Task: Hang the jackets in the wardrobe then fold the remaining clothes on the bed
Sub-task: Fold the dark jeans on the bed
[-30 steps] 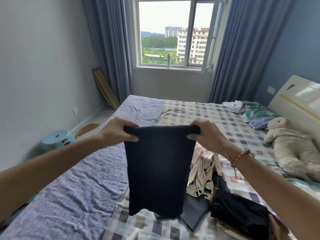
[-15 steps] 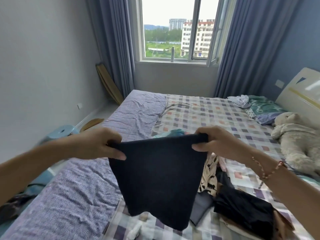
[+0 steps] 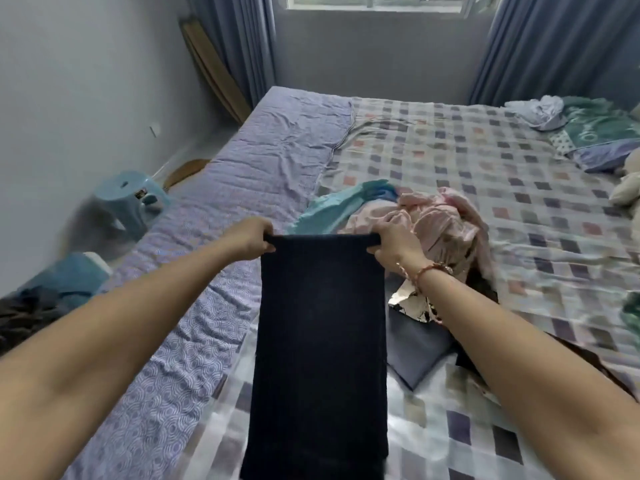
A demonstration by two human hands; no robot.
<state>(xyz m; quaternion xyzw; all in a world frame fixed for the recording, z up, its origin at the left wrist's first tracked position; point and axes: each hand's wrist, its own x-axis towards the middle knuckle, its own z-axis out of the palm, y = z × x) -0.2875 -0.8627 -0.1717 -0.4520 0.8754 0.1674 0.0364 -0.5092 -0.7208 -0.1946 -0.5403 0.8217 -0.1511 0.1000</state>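
A dark navy garment [image 3: 320,341] stretches lengthwise over the near part of the bed [image 3: 485,174]. My left hand [image 3: 251,240] grips its far left corner and my right hand [image 3: 394,245] grips its far right corner, both pinching the top edge. Just beyond my right hand lies a heap of clothes: a pink piece [image 3: 446,226], a light blue piece [image 3: 349,202], a black-and-white patterned piece [image 3: 412,303] and a grey folded piece [image 3: 415,351]. My right forearm hides part of the heap.
A purple quilt [image 3: 242,188] covers the bed's left side, a checked sheet the right. Pillows [image 3: 595,133] and a plush toy [image 3: 628,192] lie at the far right. A blue stool [image 3: 131,199] stands on the floor at left, by the wall. Curtains frame the window behind.
My hands have lowered the navy garment from held up in the air down toward the bed, and it now lies stretched out long. My view has tilted downward.
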